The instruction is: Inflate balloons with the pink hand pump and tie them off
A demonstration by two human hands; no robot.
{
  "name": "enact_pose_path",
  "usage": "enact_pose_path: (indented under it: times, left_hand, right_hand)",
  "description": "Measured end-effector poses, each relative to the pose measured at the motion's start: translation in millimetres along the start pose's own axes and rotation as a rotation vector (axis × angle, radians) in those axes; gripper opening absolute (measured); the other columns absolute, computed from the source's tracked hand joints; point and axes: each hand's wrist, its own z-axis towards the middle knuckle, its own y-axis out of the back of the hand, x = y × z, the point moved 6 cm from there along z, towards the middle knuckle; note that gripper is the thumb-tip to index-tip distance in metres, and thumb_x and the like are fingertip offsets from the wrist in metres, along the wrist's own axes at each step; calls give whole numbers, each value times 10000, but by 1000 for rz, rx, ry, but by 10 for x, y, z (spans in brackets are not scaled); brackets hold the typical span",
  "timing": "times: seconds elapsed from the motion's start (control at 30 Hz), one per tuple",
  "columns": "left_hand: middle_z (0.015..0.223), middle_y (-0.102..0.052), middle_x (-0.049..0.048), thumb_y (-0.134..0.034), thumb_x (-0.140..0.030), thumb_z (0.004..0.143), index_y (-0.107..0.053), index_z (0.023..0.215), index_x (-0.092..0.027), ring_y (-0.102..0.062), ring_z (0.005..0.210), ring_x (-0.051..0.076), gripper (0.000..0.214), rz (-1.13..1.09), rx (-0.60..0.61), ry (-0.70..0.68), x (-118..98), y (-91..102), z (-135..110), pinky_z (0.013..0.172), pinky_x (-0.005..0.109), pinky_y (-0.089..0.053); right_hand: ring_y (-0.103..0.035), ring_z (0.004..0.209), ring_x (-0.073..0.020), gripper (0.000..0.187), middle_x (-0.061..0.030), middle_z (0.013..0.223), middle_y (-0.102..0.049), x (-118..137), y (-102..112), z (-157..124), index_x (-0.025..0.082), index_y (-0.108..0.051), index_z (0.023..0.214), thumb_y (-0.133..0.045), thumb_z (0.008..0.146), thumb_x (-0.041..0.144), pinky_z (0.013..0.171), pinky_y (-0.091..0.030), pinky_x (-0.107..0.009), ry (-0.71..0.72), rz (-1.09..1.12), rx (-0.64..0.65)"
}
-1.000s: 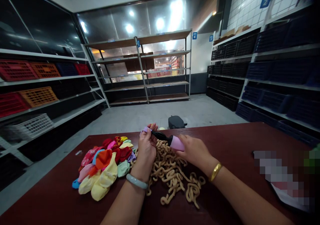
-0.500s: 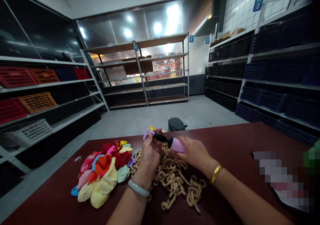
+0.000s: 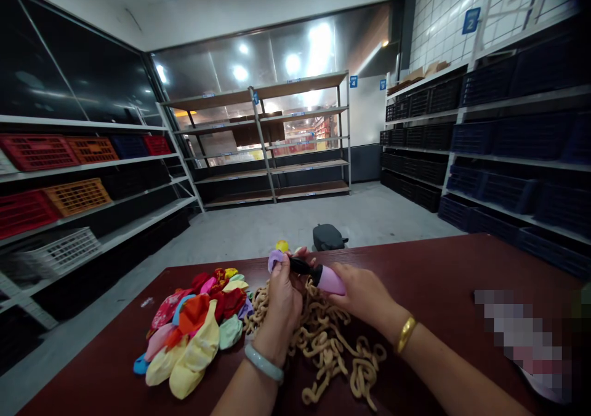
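Observation:
My right hand grips a small pink hand pump with a black nozzle pointing left. My left hand is closed round the nozzle's tip, pinching a limp purple balloon onto it. Both hands hover above a tangle of tan cord on the dark red table. A heap of limp balloons in red, orange, yellow, green and pink lies just left of my left wrist. A yellow object shows behind the purple balloon.
A dark bag sits on the grey floor beyond the table's far edge. Metal shelves line the room: coloured crates on the left, dark crates on the right, bare racks at the back. A blurred patch covers the table's right end.
The view has tilted up slightly, so hands and table sit lower in the frame. My left hand has pushed the purple balloon further along the nozzle; the right hand keeps its grip on the pump.

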Motion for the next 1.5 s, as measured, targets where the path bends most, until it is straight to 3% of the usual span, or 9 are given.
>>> enact_pose_path:
  times: [0.1,0.27,0.53,0.7,0.8,0.9,1.2,1.37,1.5]
  left_hand:
    - [963,-689,110,-657,-336,832,-518,941,-176,-686,863,235,238,-12,-23,-35,13,-12,-22,806,437,-543]
    - [735,-607,10,-654,-313,829,-527,836,-178,-604,631,140,185,-25,-16,-93,-46,-14,-2,649,318,-531]
    - [714,-572,13,-645,-269,832,-517,820,-177,-577,624,154,158,-124,-130,-219,-683,341,275,571,291,-475]
    - [733,-577,10,-637,-283,839,-551,886,-182,-584,634,155,142,-124,-156,-264,-834,445,329,574,293,-475]
    - [751,-587,8,-618,-263,850,-564,947,-184,-586,632,145,136,-105,-162,-270,-783,437,315,585,293,-484]
    - [756,-595,3,-635,-266,835,-527,866,-182,-603,638,139,140,-100,-187,-238,-643,395,279,608,290,-499]
    - [834,-655,56,-692,-301,785,-526,910,-167,-664,729,188,247,-29,-143,-115,-108,42,-15,687,341,-531]
    - [775,-611,25,-675,-256,788,-556,930,-166,-583,622,133,206,-84,-102,-82,-65,-2,-69,587,277,-487]
    - [761,-595,19,-684,-228,774,-557,893,-164,-574,628,137,185,-73,-80,-79,-103,-8,-44,598,288,-485]
  right_hand:
    - [-662,796,-266,359,-57,906,-680,45,0,-12,235,-547,1035,-639,769,458,594,-350,-304,9,-17,11]
    - [-661,752,-248,358,-48,863,-689,114,-12,-35,237,-551,1019,-637,768,477,577,-331,-293,14,-16,16]
    - [-667,815,-273,386,-45,885,-709,22,0,-8,260,-581,1063,-637,769,505,602,-343,-303,48,25,75]
    - [-664,835,-259,363,-32,918,-713,-95,33,11,273,-590,1058,-647,765,479,607,-343,-292,57,60,139]
    - [-662,817,-260,330,-34,912,-711,-147,19,7,263,-591,1003,-649,765,483,605,-340,-295,57,68,160]
    - [-658,799,-259,333,-39,900,-707,-160,-5,3,256,-585,996,-663,756,474,602,-335,-296,67,73,164]
    - [-664,812,-268,343,-39,887,-707,34,32,-40,244,-564,1001,-662,771,479,600,-336,-297,54,94,117]
    - [-668,828,-282,378,-62,915,-705,106,37,-54,232,-567,1044,-663,771,476,630,-377,-313,47,72,109]
    - [-664,901,-283,552,-83,1037,-701,135,34,-44,242,-498,1257,-665,768,436,707,-423,-333,57,73,102]
